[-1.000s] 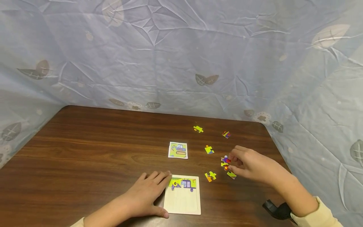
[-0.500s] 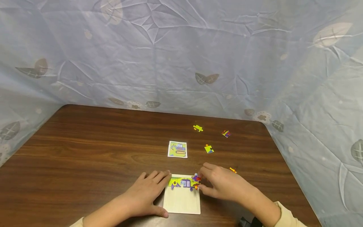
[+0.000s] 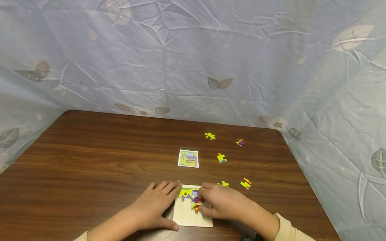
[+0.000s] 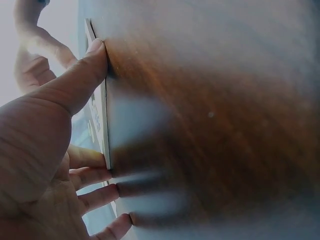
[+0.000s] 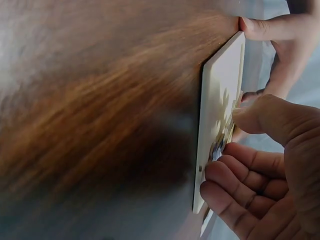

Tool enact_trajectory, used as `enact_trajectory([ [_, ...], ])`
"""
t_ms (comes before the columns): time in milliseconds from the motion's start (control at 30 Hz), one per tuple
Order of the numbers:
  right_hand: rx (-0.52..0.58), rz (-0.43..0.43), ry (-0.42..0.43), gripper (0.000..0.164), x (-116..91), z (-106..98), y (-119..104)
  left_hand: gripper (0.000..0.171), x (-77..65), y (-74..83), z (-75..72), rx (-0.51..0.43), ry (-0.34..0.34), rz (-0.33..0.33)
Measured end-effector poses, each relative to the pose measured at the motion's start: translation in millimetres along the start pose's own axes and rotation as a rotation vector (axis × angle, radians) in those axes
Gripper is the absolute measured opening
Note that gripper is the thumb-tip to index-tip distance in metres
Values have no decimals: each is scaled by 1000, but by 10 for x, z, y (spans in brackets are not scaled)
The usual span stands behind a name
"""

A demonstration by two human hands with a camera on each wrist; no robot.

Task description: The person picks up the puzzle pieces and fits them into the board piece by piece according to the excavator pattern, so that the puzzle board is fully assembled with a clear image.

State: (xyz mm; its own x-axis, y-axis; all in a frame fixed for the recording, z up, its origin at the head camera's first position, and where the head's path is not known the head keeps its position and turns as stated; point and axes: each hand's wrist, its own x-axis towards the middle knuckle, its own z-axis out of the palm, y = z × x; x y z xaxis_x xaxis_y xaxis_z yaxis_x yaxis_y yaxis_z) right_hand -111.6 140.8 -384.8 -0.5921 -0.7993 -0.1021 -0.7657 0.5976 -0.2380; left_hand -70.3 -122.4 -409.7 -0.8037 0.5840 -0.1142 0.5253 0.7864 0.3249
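Note:
A pale square puzzle board (image 3: 187,219) lies near the table's front edge, with joined yellow-green and purple pieces (image 3: 184,193) along its far side. My left hand (image 3: 153,207) lies at the board's left edge, fingers extended and thumb at the near left corner; in the left wrist view the thumb (image 4: 82,75) and fingertips meet the board's edge. Over the board, my right hand (image 3: 226,202) pinches a purple, red and yellow-green puzzle piece (image 3: 196,202) between thumb and fingers. That piece overlaps the placed ones in the head view. In the right wrist view, the fingers partly hide it.
Beyond the board lies a small picture card (image 3: 188,158) of a digger. Several loose puzzle pieces are spread to the right, among them a yellow-green one (image 3: 221,158), a red-and-yellow one (image 3: 246,183) and a far one (image 3: 210,136). A leaf-printed curtain (image 3: 181,67) surrounds the table.
My right hand has picked up the purple-and-red puzzle piece from the loose ones on the right and carried it left over the board. The left hand has stayed at the board's edge.

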Motion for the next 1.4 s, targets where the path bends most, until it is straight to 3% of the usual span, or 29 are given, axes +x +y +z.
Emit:
enact_trajectory([
  [533,-58,-18,-27,16,97,-2,-86,117,13,-8,-1,33,13,7],
  [1100,-44,-18,27,12,65,75,-126,116,3,-6,13,42,34,11],
  [1400,-162,-15,7,12,52,79,-205,116,3,6,15,34,29,10],
])
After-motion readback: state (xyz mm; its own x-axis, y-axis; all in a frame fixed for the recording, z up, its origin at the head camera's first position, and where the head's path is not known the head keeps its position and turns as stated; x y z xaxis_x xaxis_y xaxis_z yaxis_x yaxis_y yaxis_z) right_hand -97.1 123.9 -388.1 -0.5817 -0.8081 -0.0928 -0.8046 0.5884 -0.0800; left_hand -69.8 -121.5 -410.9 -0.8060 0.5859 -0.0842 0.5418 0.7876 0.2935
